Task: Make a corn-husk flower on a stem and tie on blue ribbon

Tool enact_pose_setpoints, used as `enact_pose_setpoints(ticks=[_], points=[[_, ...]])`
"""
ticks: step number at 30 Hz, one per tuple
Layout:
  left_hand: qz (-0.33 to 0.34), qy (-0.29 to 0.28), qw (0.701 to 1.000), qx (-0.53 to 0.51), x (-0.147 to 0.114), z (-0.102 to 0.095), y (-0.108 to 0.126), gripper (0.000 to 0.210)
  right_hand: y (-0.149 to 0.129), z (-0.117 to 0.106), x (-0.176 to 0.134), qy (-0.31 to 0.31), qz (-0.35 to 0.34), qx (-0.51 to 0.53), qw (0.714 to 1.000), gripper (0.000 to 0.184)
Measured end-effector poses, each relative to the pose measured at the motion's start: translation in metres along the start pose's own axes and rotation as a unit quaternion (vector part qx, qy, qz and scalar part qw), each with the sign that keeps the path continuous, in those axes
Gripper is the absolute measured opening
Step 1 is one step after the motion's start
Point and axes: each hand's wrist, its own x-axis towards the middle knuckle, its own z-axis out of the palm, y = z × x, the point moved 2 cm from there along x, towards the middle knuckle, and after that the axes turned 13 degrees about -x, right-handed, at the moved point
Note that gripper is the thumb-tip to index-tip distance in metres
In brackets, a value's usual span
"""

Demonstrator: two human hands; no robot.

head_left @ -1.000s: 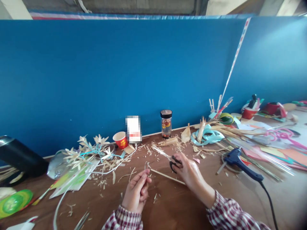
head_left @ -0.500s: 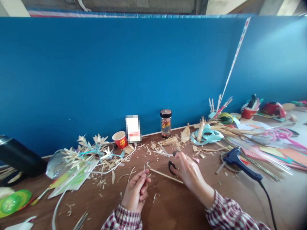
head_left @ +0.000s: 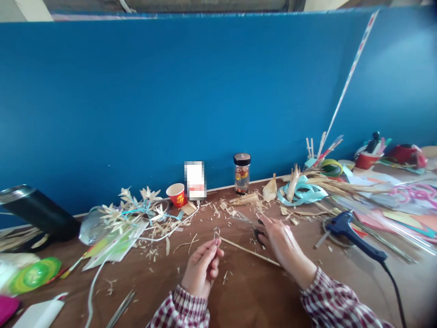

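Observation:
My left hand [head_left: 204, 264] is closed in a pinch near the table's front, gripping a thin looped strand [head_left: 216, 234] that sticks up past the fingertips. Whether it is wire or fibre I cannot make out. To the right, my right hand [head_left: 285, 243] curls over the black handles of a pair of scissors [head_left: 258, 237]. Their blades are smeared by motion and point left; the fingers partly hide the handles. A pale thin stick [head_left: 251, 251] lies slantwise between both hands, its right end reaching below my right hand.
Wood shavings [head_left: 244, 199] litter the brown table. Behind stand a lidded jar [head_left: 242, 175] and a red paper cup [head_left: 176, 196]. Pale husk flowers [head_left: 139, 202] lie left, near a dark bottle [head_left: 41, 214]. Right are blue ribbon [head_left: 302, 193] and a corded glue gun [head_left: 355, 236]. Tweezers [head_left: 121, 310] lie in front.
The view has shifted, so everything sits a little further right. My right hand and the scissors have moved slightly right across the table. My left hand keeps its pinch.

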Motion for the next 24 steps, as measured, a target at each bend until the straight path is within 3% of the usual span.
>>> enact_pose_setpoints(ticks=[6,10,15,17,19,22,24], points=[[-0.021,0.014,0.999,-0.026,-0.001,-0.001,0.0,0.027,0.002,0.005,0.0,-0.034,-0.005,-0.058,0.998,0.045],[-0.017,0.004,1.0,-0.024,-0.001,0.001,0.002,0.029,0.005,0.002,0.0,-0.034,0.008,-0.075,0.997,0.035],[-0.022,0.001,1.0,-0.011,-0.002,0.002,0.003,0.036,0.005,-0.006,0.004,0.013,0.009,-0.043,0.999,0.018],[-0.025,0.003,1.0,-0.009,-0.003,0.003,0.003,0.036,-0.005,-0.009,0.003,0.019,0.013,0.022,0.999,0.02],[-0.024,0.005,1.0,0.0,-0.003,0.004,0.002,0.034,-0.024,-0.012,-0.002,-0.017,-0.004,0.145,0.989,0.021],[-0.015,0.0,1.0,0.013,-0.003,0.004,-0.001,0.031,-0.06,-0.013,-0.016,-0.136,-0.046,0.341,0.929,0.024],[-0.004,0.002,1.0,0.024,-0.003,0.003,-0.003,0.03,-0.078,-0.013,-0.025,-0.171,-0.06,0.392,0.902,0.014]])
